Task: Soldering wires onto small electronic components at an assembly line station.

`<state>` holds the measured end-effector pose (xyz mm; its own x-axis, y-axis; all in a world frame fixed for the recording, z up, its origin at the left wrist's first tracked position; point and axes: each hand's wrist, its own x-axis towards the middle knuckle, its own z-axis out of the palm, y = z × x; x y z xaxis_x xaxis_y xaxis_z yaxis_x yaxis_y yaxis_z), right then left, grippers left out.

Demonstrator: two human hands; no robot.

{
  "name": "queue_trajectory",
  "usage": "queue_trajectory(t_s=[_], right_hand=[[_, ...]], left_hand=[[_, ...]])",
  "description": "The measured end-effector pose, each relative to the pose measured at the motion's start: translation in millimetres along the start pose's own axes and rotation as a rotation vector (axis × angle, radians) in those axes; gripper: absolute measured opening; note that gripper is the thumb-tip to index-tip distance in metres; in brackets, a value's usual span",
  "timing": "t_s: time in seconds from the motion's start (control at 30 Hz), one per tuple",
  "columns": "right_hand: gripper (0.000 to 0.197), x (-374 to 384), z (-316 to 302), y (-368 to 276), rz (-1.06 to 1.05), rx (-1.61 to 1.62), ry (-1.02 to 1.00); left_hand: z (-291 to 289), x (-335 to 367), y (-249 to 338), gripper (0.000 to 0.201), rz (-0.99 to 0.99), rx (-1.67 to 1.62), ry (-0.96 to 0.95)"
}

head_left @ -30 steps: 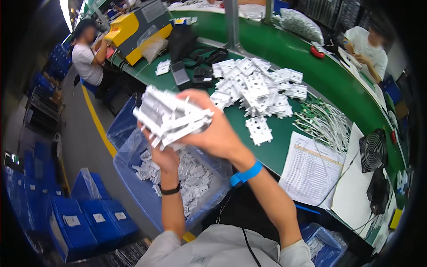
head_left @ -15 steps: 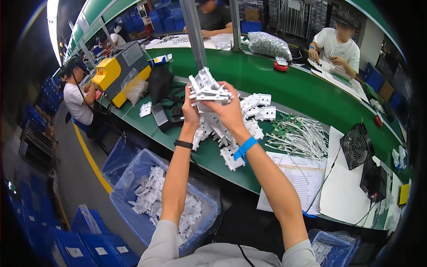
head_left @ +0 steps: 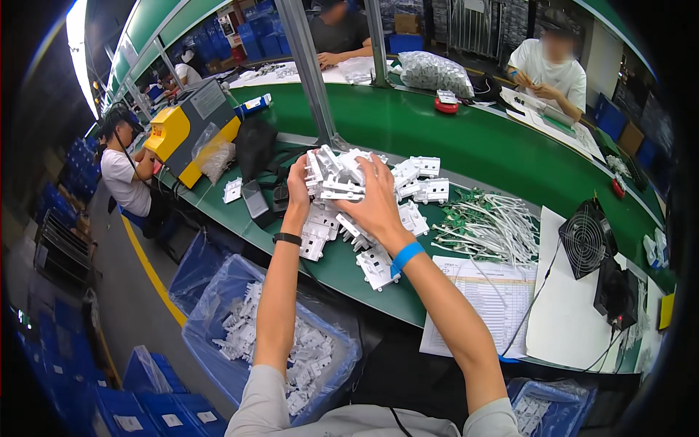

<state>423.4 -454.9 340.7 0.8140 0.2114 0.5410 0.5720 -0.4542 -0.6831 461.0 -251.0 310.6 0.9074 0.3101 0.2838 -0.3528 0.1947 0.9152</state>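
Note:
My left hand [head_left: 298, 188] and my right hand [head_left: 376, 202] press from both sides on a bunch of white plastic housings [head_left: 341, 187]. Its parts lie at mixed angles, and my fingers curl round its edges. Beneath and beside the bunch spreads a loose pile of the same housings [head_left: 378, 266] on the green bench [head_left: 280, 255]. Whether the held parts touch the pile is hidden by my hands. To the right of the pile lies a heap of white cables with small green circuit boards [head_left: 489, 227].
A blue bin lined with plastic [head_left: 198, 336] stands below the bench, full of white parts. Left on the bench are a yellow and grey machine [head_left: 191, 124] and a black bag [head_left: 256, 144]. Printed sheets [head_left: 473, 306] and a black fan [head_left: 582, 239] lie right. Co-workers sit around.
Both hands have come down toward the pile with the bunch of white housings between them. The bunch now sits lower and looks more spread out.

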Motion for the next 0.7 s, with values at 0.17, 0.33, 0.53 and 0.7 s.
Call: queue_trajectory(t_s=[0.17, 0.33, 0.53, 0.7], right_hand=[[0.113, -13.3, -29.6, -6.3, 0.103, -0.142, -0.199], [0.124, -17.8, -53.9, -0.7, 0.123, -0.223, -0.343], [0.115, -15.7, -60.2, 11.2, 0.185, -0.223, -0.338], [0.092, -11.4, -48.0, 29.3, 0.123, -0.120, -0.127]], left_hand=[[-12.7, 20.5, -9.9, 0.032, 0.219, 0.524, 0.161], [-27.6, 32.4, -21.6, 0.034, 0.246, 0.556, 0.210], [-15.5, 24.6, -15.4, 0.043, 0.196, 0.424, 0.320], [14.7, -34.2, 27.2, 0.043, 0.397, 0.498, 0.330]])
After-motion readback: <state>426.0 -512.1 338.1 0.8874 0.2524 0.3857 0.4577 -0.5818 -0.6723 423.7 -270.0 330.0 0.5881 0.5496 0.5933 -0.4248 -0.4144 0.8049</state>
